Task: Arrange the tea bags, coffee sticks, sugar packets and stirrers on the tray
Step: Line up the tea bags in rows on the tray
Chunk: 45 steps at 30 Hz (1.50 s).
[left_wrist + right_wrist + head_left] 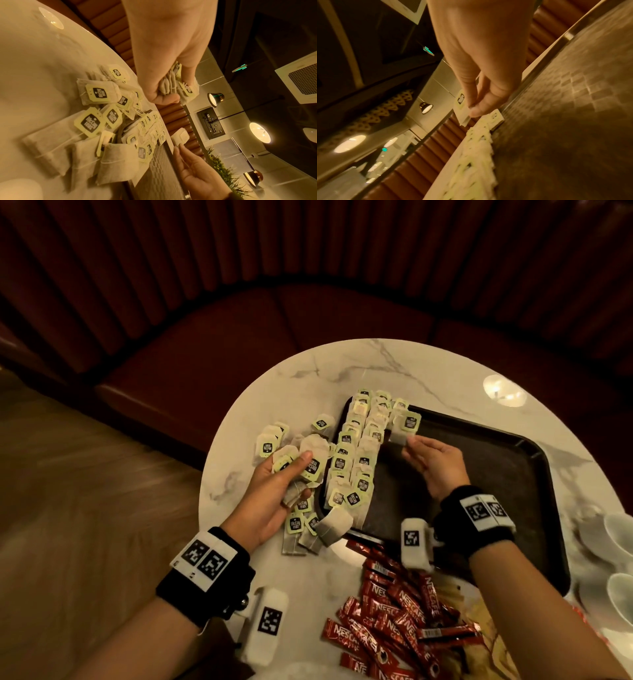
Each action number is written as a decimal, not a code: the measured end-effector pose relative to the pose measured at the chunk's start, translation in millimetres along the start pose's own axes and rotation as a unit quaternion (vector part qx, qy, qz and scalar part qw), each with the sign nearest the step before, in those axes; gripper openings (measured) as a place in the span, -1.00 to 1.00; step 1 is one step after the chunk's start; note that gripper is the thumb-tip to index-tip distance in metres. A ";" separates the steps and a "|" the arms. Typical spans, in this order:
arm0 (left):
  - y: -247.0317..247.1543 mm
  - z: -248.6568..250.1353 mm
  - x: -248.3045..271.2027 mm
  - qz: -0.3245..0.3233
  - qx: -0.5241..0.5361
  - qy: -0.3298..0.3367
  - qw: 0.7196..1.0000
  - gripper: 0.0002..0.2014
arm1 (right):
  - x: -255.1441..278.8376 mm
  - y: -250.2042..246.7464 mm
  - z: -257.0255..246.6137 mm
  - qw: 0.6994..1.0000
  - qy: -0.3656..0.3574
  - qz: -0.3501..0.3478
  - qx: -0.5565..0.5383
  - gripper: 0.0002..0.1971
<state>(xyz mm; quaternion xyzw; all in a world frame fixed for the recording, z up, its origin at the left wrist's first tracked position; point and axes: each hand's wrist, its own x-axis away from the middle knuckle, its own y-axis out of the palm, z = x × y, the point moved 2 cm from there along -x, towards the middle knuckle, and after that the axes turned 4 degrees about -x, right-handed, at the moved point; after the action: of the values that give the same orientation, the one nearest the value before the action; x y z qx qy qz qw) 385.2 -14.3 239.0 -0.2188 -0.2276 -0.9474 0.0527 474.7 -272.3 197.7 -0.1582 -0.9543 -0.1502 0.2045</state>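
A dark tray [486, 467] lies on the round marble table [394, 364]. Two rows of tea bags [358, 453] with pale green tags run along the tray's left side. My left hand [274, 491] hovers left of the tray and grips a bunch of tea bags [311, 460], also seen as the bunch of tea bags [178, 86] in the left wrist view. My right hand [431, 463] is over the tray and pinches one tea bag [406, 428] by its paper, near the far end of the rows; the same tea bag [462, 108] shows in the right wrist view.
Loose tea bags [274, 440] lie on the table left of the tray and at its near-left corner. Red coffee sticks [394, 621] are piled at the near edge. White cups [620, 542] stand at the right. A red bench [239, 337] curves behind.
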 end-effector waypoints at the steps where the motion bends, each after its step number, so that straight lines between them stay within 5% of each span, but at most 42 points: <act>1: -1.3 -0.8 -0.7 0.002 -0.005 -0.002 1.000 -0.80 | -12.8 -3.8 2.1 1.000 0.000 0.019 0.015 -0.78; 9: -8.4 -5.1 -5.3 0.021 -0.041 -0.019 0.999 -0.86 | -84.1 -10.2 16.8 0.988 0.013 0.063 0.144 -0.80; 16: -11.2 -3.6 -9.1 0.036 -0.034 -0.007 0.999 -0.84 | -94.5 -9.9 11.3 0.964 -0.008 0.098 0.249 -0.91; 20: -14.7 -3.4 -10.7 0.043 -0.033 -0.009 0.999 -0.82 | -97.2 0.4 4.3 0.975 -0.018 0.047 0.216 -0.61; 28: -19.1 -3.2 -9.9 0.044 -0.038 -0.001 0.998 -0.80 | -89.4 3.6 -2.6 0.975 -0.023 0.005 0.221 -0.54; 32: -22.3 -0.6 -8.9 0.055 -0.031 0.004 0.998 -0.81 | -49.8 7.4 -10.6 0.963 -0.074 -0.010 0.260 -0.73; 35: -21.8 -1.6 -8.4 0.055 -0.021 -0.004 0.998 -0.78 | 12.1 20.4 -7.9 0.932 -0.065 -0.122 0.335 -0.86; 39: -21.0 -5.6 -5.9 0.045 -0.017 -0.011 0.999 -0.77 | 74.5 27.4 14.5 0.855 -0.035 -0.251 0.452 -0.82; 42: -21.2 -7.6 -2.3 0.039 -0.020 -0.012 0.999 -0.75 | 90.2 26.0 32.4 0.787 -0.063 -0.251 0.561 -0.81; 45: -20.6 -8.1 0.6 0.034 -0.024 -0.010 0.999 -0.77 | 97.3 23.7 41.1 0.775 -0.089 -0.217 0.587 -0.77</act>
<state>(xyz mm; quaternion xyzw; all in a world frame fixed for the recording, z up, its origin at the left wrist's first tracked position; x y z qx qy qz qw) 377.3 0.4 224.3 -0.2375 -0.1978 -0.9479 0.0771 384.9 -213.0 209.8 0.1917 -0.8799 0.4136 0.1337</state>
